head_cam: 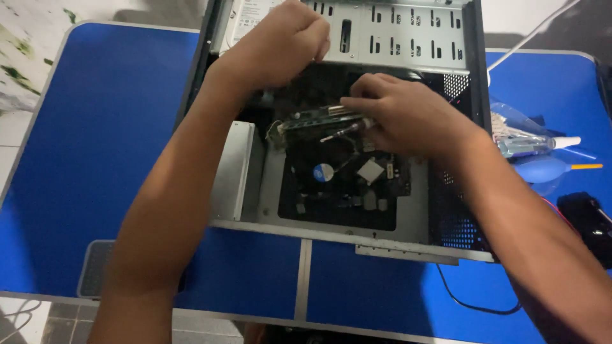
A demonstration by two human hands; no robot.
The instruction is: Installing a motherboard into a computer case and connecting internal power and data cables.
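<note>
While the left hand (280, 44) curls into a loose fist inside the open grey metal computer case (408, 38), the right hand (398, 118) pinches a thin silver screwdriver (341, 132). Its tip rests at a green expansion card (312, 120) (above the dark motherboard (344, 191)).

Computer case (408, 38) top cut off, left hand (280, 41) fingertips hidden, black object (590, 220) blurred at edge
</note>
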